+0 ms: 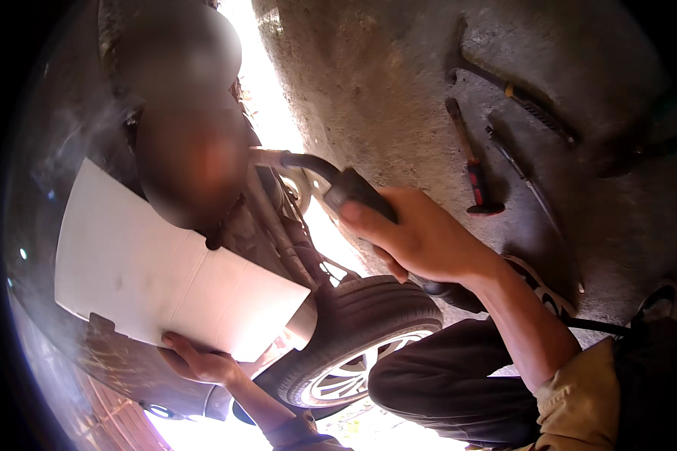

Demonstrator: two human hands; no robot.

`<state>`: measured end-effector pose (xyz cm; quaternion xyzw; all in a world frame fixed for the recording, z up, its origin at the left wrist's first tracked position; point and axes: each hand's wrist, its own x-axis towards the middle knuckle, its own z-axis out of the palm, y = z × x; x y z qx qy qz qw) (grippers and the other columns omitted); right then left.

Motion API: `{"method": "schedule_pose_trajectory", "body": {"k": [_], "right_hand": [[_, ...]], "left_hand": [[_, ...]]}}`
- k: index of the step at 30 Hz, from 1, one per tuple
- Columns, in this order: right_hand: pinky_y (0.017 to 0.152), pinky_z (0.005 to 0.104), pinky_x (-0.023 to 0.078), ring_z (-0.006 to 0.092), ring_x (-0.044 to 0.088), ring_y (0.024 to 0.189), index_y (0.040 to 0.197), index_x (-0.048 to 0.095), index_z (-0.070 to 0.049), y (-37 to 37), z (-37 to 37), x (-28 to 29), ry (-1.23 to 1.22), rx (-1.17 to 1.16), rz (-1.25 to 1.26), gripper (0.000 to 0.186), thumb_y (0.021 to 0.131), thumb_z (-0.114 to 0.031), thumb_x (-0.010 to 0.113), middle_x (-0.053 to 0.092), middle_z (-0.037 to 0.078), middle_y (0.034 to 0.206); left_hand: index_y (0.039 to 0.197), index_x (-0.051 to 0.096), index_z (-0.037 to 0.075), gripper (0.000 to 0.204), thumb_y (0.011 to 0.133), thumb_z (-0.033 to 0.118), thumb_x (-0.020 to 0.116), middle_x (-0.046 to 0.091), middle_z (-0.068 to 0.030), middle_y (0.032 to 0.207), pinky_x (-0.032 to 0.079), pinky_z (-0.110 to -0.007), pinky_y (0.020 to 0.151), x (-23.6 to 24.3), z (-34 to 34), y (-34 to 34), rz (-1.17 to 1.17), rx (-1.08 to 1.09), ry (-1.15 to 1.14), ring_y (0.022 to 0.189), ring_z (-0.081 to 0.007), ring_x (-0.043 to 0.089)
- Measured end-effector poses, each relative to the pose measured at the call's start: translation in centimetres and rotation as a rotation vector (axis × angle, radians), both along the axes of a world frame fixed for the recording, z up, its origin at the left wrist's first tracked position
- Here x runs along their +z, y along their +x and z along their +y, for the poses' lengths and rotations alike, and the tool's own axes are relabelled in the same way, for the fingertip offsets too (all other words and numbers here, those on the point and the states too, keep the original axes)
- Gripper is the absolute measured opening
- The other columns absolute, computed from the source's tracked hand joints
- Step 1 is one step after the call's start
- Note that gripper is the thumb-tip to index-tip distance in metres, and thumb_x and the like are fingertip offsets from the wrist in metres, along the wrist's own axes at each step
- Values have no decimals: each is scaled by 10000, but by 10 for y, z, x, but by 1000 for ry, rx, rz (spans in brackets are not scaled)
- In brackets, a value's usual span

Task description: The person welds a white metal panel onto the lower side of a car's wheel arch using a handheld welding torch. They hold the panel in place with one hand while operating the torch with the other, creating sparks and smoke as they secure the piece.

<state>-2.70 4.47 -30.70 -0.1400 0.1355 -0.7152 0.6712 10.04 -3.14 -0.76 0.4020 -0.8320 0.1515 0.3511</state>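
My right hand (pixel 421 234) is wrapped round the black handle of a welding torch (pixel 359 197). Its curved neck runs left, and the nozzle meets a blurred area beside the car's underside. Lower left, my left hand (pixel 201 364) grips the bottom edge of a white cardboard sheet (pixel 173 263), thumb on the near face. The sheet leans at a slant against the car body (pixel 60 150), below the blurred patches, which hide what lies behind them. An orange glow shows faintly within the lower patch.
A car wheel (pixel 353 353) stands beside my bent knee (pixel 436 376). On the concrete floor at the right lie a hammer (pixel 515 94), a chisel (pixel 472 161) with a red hand guard, and a thin rod (pixel 534 195). A black cable (pixel 594 325) runs near my right forearm.
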Motion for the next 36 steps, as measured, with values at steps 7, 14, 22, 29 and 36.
{"method": "schedule_pose_trajectory", "body": {"k": [7, 14, 22, 29, 36], "right_hand": [[441, 261, 408, 83, 507, 457, 777, 552, -42, 11, 2, -15, 77, 70, -154, 486, 906, -507, 613, 500, -3, 538], [432, 258, 421, 90, 525, 464, 885, 612, 9, 14, -20, -22, -52, 249, -259, 257, 865, -226, 714, 543, 13, 571], [632, 317, 443, 171, 584, 655, 918, 648, -5, 8, -31, -11, -66, 224, -131, 307, 851, -297, 713, 623, 77, 698], [642, 337, 460, 179, 597, 658, 937, 638, 4, 8, -28, -2, -59, 157, -158, 312, 839, -282, 716, 633, 106, 718], [645, 362, 471, 242, 634, 672, 934, 632, 14, -2, -23, 6, 2, 63, -29, 300, 828, -256, 707, 652, 145, 746]], "left_hand": [[1289, 492, -71, 522, 987, 355, 490, 544, -199, 1198, 492, -360, 857, 41, -18, 20, -8, 27, -55, 997, -236, 583], [1347, 455, -39, 545, 992, 374, 437, 462, -201, 1343, 494, -406, 961, 68, -22, 39, -1330, -186, -919, 1111, -246, 570], [1342, 443, -77, 546, 1011, 356, 407, 450, -220, 1357, 500, -424, 985, 68, -17, 39, -1261, -102, -782, 1184, -296, 545], [1341, 448, -63, 543, 1018, 369, 385, 463, -214, 1337, 515, -413, 965, 64, -17, 40, -346, -21, -143, 1166, -286, 558], [1345, 457, -35, 545, 1003, 385, 393, 481, -198, 1312, 540, -411, 922, 57, -17, 30, -171, 43, -81, 1096, -268, 596]]}}
